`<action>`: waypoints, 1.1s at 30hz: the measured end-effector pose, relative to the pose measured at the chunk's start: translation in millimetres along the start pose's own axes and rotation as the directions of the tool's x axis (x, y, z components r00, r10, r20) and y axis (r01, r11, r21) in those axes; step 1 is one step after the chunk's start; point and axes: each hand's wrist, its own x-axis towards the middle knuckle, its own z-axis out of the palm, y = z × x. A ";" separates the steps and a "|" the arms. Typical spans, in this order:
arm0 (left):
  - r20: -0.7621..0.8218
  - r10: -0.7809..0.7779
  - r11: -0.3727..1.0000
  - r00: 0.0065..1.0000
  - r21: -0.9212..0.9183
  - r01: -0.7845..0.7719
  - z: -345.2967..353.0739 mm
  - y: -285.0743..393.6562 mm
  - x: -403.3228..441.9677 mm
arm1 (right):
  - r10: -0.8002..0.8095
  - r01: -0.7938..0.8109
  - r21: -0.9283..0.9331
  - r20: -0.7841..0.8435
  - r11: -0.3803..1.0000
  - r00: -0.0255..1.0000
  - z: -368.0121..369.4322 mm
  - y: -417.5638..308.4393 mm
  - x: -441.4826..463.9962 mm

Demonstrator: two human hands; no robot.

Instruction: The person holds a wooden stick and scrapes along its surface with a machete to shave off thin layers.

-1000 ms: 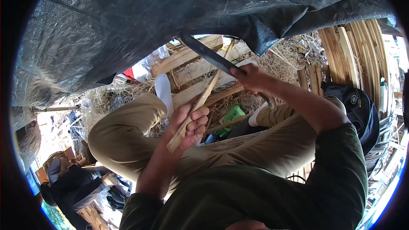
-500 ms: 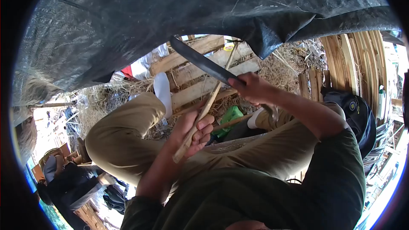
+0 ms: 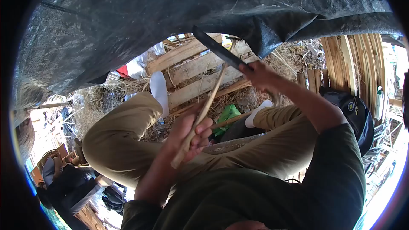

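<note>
My left hand [image 3: 192, 135] is closed around the lower part of a thin wooden stick [image 3: 211, 95], which slants up and away from me. In my right hand [image 3: 260, 76] is the handle of a machete [image 3: 216, 50], its long dark blade pointing up and to the left. The blade crosses over the upper part of the stick; I cannot tell whether they touch. Part of the machete's handle is hidden by my fingers.
A dark tarp [image 3: 140, 21] hangs low across the top. Wooden slats [image 3: 191, 66] and straw lie ahead of my legs. A green bag [image 3: 228, 117] sits between them. Upright boards [image 3: 362, 64] and a dark backpack [image 3: 351, 110] are at right. Another person [image 3: 70, 187] is at lower left.
The machete and my right hand have moved right and slightly up along the stick. My left hand keeps its hold on the stick, almost in place.
</note>
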 end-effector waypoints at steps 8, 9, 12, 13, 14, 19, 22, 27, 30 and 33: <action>-0.011 0.004 0.995 1.000 0.103 -0.003 0.6 -2.2 4.4 | -0.124 0.119 -0.116 -0.032 0.986 0.992 -8.7 10.8 19.6; 0.008 0.004 0.995 1.000 0.097 -0.004 -0.6 -0.5 5.5 | -0.107 0.107 -0.074 0.003 0.991 0.994 -5.5 4.3 12.2; -0.056 0.013 0.988 0.998 0.155 -0.004 9.1 2.1 1.9 | -0.270 0.274 -0.056 0.080 0.960 0.960 28.2 -4.9 -19.0; -0.064 0.007 0.989 0.998 0.151 0.002 9.4 0.8 2.3 | -0.251 0.258 -0.072 0.094 0.963 0.963 27.0 -5.0 -19.7; -0.066 0.003 0.988 0.998 0.152 0.007 10.9 0.0 2.8 | -0.234 0.243 -0.088 0.100 0.966 0.967 19.7 -8.0 -19.7; -0.036 0.022 0.989 0.999 0.145 -0.017 9.3 -0.7 6.9 | -0.069 0.075 -0.082 0.073 0.994 0.995 7.6 -14.6 -20.2; -0.083 0.005 0.987 0.997 0.159 0.009 12.3 -6.8 6.0 | -0.253 0.274 -0.085 0.200 0.958 0.947 23.1 -20.9 -45.3; -0.001 0.020 0.995 1.000 0.097 -0.020 2.8 -9.9 10.5 | -0.132 0.136 -0.193 0.030 0.972 0.991 -3.6 -9.2 -23.5; -0.036 0.025 0.987 0.999 0.160 -0.019 10.7 -10.5 8.7 | -0.486 0.478 -0.203 0.013 0.854 0.874 28.2 -3.2 -44.5; -0.051 0.020 0.989 0.998 0.144 -0.013 14.1 -13.7 7.0 | -0.520 0.511 -0.141 -0.030 0.848 0.854 29.9 -2.7 -53.8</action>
